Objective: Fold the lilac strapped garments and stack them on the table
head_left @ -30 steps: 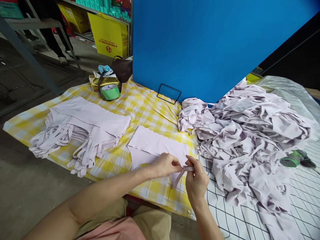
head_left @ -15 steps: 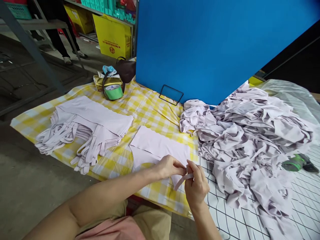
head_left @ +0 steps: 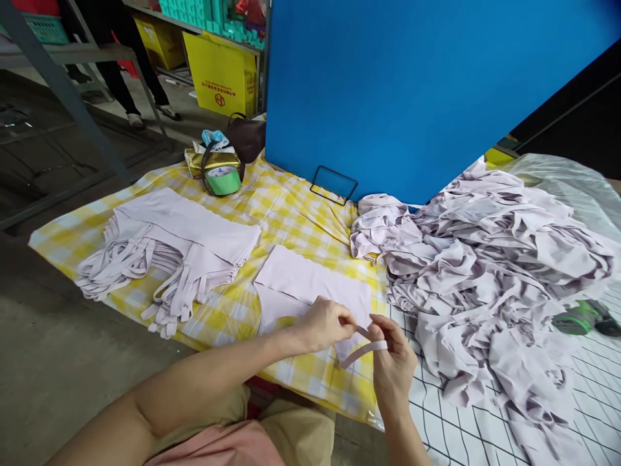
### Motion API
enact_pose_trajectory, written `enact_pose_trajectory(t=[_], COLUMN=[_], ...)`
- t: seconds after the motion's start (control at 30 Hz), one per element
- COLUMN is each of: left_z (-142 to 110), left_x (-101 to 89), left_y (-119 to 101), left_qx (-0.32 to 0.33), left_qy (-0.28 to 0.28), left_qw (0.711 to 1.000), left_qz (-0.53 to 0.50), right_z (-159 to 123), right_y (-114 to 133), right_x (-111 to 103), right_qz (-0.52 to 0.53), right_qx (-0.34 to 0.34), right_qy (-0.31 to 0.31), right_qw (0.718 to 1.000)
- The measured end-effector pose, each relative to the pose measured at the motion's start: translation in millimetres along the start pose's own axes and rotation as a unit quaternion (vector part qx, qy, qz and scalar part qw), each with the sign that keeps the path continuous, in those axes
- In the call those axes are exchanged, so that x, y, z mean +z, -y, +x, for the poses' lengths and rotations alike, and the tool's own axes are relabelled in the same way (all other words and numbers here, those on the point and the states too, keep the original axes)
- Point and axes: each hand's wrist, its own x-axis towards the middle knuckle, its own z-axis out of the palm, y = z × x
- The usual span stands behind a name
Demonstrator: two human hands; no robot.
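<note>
A pale lilac strappy top (head_left: 315, 278) lies flat on the yellow checked cloth in front of me, its lower corner partly hidden by my hands. My left hand (head_left: 327, 323) is closed in a pinch on the top's thin strap (head_left: 361, 353). My right hand (head_left: 394, 359) holds the same strap between thumb and fingers, where it loops back toward the left hand. Left of this top is a neat stack of matching tops (head_left: 184, 223), their straps hanging toward the near edge.
A loose heap of lilac garments (head_left: 485, 278) covers the right side, over a white grid-patterned cloth (head_left: 446, 427). Behind stands a large blue panel (head_left: 412, 97). Green tape (head_left: 223, 180) and a gold packet (head_left: 196, 163) sit at back left. A person's legs (head_left: 119, 84) show beyond.
My right hand has moved slightly right and its fingers have spread a little from the left hand, showing more strap between them. The view has shifted slightly.
</note>
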Motion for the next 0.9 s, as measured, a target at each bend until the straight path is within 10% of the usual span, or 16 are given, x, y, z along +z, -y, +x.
enact_pose_trajectory(t=[0.2,0.63,0.9], left_z=[2,24,41], left_x=[-1.9,-15.1,-13.4], left_y=[4,46,54], left_qx=[0.1,0.195,0.155], left_qy=[-0.006,0.1,0.091], left_qw=[0.987,0.901,0.932], left_qz=[0.123,0.374,0.315], right_z=[-1,2,22], right_y=[-3,-18,-25], right_x=[-3,12,20], right_qz=[-0.009,-0.208,-0.293], right_qx=[-0.017,-0.07,-0.156], right_qy=[0.122,0.114,0.184], right_qw=[0.992,0.969,0.925])
